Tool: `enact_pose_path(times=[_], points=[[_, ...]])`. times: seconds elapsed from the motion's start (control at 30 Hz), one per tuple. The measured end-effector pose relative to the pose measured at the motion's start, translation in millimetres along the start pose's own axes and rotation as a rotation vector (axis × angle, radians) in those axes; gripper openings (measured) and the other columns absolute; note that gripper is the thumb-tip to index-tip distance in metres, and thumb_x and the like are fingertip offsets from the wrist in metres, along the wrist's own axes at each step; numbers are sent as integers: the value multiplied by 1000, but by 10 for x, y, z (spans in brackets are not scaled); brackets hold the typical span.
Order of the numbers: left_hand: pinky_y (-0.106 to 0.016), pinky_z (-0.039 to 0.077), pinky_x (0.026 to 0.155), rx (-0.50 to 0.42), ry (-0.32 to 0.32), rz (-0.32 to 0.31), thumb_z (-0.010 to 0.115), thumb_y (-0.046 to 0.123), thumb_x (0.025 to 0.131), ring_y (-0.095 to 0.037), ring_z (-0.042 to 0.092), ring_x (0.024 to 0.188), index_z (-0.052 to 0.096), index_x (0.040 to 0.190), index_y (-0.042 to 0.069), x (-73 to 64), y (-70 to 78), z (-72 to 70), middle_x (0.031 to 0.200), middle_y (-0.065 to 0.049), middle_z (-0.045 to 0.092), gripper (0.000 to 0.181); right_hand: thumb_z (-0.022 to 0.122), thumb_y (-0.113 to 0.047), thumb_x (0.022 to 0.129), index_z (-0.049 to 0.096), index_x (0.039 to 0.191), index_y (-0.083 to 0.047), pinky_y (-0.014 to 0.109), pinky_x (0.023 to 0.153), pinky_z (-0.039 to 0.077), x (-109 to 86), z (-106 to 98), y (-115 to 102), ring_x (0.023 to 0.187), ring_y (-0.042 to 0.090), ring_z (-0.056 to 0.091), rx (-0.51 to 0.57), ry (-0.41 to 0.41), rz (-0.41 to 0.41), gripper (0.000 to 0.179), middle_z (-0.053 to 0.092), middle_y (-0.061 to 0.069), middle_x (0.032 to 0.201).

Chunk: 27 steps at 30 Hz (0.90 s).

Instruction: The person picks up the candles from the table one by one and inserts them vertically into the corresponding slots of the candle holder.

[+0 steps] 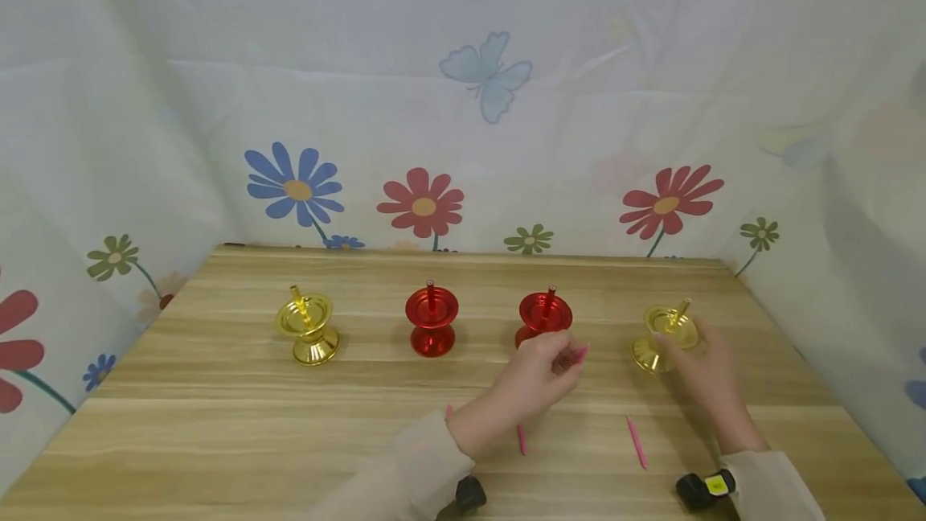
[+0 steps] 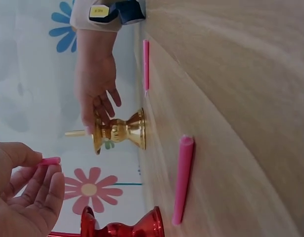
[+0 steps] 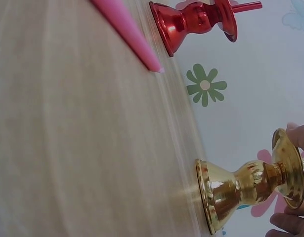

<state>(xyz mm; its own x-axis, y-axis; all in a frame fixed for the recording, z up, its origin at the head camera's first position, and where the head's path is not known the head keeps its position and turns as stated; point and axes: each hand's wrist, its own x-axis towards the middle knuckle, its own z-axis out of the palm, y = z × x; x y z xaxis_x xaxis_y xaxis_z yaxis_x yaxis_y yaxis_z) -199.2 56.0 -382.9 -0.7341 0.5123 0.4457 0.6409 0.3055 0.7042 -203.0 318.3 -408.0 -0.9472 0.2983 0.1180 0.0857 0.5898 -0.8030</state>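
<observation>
My left hand (image 1: 538, 372) pinches a short pink candle (image 2: 50, 161) between thumb and fingertips; most of the candle is hidden in the head view. This hand is in front of a red candle holder (image 1: 546, 313) and covers part of its base. At the right, my right hand (image 1: 709, 376) grips the rim of a gold candle holder (image 1: 649, 356) between thumb and fingers. That holder has a shallow dish, a thin upright tube and a flared base. In the right wrist view, the gold holder's base (image 3: 216, 197) shows, with the thumb on its dish.
Another red candle holder (image 1: 432, 338) and a gold one (image 1: 316, 346) stand to the left in the same row. Pink candles (image 1: 637, 442) (image 1: 522, 441) lie on the wooden table (image 1: 217, 424), one partly behind the left forearm. A flowered cloth (image 1: 347, 103) hangs behind.
</observation>
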Motion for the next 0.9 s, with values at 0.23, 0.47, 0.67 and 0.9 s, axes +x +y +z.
enact_pose_path(times=[0.23, 0.47, 0.67, 0.9], points=[[-9, 48, 70, -94, 18, -53, 64, -1, 87, -9, 63, 81, 64, 99, 0, 77, -37, 117, 94, -11, 69, 13, 62, -46, 89, 21, 145, 10, 64, 108, 20, 23, 48, -43, 135, 52, 22, -42, -1, -18, 89, 23, 35, 148], [-8, 48, 71, -130, 42, -71, 64, 2, 88, -4, 62, 83, 65, 103, 1, 202, -79, 257, 97, -9, 69, 15, 63, -46, 88, 18, 148, 5, 63, 110, 19, 41, 62, 4, 137, 50, 21, 38, -9, 20, 91, 23, 32, 149], [-8, 49, 73, -198, 45, -80, 64, 3, 88, -2, 61, 84, 64, 104, 1, 332, -81, 374, 97, -9, 70, 15, 60, -50, 88, 17, 149, 4, 65, 108, 21, 19, 23, 43, 136, 51, 22, -4, -10, 61, 92, 22, 32, 149], [-7, 48, 75, -230, 48, -86, 63, 5, 90, 0, 61, 86, 64, 105, 2, 495, -35, 466, 100, -8, 69, 16, 62, -45, 89, 27, 146, 4, 63, 104, 28, 14, 38, 26, 132, 48, 33, 20, 26, 17, 83, 34, 32, 144]])
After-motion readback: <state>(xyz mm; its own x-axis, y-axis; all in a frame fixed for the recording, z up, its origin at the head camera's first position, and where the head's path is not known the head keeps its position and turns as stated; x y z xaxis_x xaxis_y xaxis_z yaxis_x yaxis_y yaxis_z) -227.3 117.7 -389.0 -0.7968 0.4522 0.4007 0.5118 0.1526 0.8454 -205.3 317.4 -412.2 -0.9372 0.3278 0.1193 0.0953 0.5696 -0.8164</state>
